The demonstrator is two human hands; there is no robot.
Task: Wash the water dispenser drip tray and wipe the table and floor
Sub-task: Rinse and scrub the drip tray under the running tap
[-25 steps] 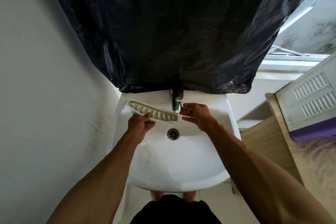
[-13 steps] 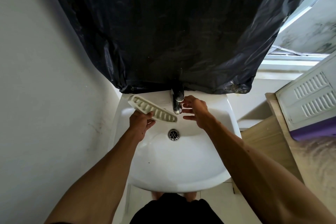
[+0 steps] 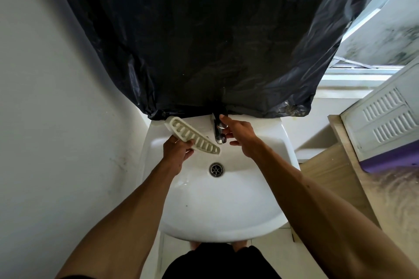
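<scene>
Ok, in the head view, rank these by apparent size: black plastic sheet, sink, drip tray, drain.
Largest to smallest:
1. black plastic sheet
2. sink
3. drip tray, gripped by the left hand
4. drain
No close calls.

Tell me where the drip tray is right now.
In the head view, the left hand holds the drip tray over the back left of the sink, its near end just left of the tap.

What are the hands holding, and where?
The left hand grips the slotted drip tray around its middle; the right hand, at the tap, holds nothing.
</scene>
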